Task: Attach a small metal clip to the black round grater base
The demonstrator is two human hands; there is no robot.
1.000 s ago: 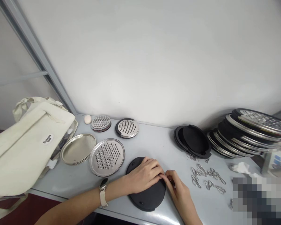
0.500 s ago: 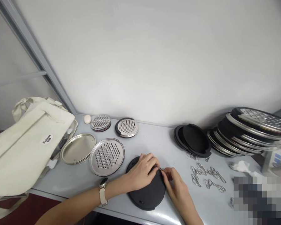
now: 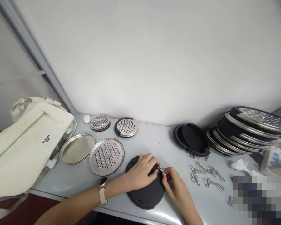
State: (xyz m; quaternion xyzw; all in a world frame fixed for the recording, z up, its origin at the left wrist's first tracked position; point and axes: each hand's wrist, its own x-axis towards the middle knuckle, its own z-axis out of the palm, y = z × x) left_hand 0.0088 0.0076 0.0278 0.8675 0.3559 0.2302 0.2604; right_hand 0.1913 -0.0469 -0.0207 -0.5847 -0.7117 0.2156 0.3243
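Observation:
A round black disc (image 3: pixel 148 194) lies flat at the front edge of the grey table (image 3: pixel 154 147). My left hand (image 3: pixel 140 172) rests on its upper part with fingers curled, a watch on the wrist. My right hand (image 3: pixel 175 186) meets it at the disc's right rim. Between the fingertips of both hands sits a small metal clip (image 3: pixel 160 168), pinched by both. Several loose metal clips (image 3: pixel 204 177) lie just right of my hands.
A perforated steel disc (image 3: pixel 106 156) and a plain steel plate (image 3: pixel 77 148) lie left of the hands, two smaller perforated discs (image 3: pixel 126 127) and a pale egg-like lump (image 3: pixel 86 119) behind. Black discs (image 3: pixel 192 139) and a leaning stack (image 3: pixel 248 131) stand right. A cream bag (image 3: pixel 25 143) fills the left.
My left hand lifted its flat fingers off the black disc and curled them. Both hands now pinch a small metal clip at the disc's right rim.

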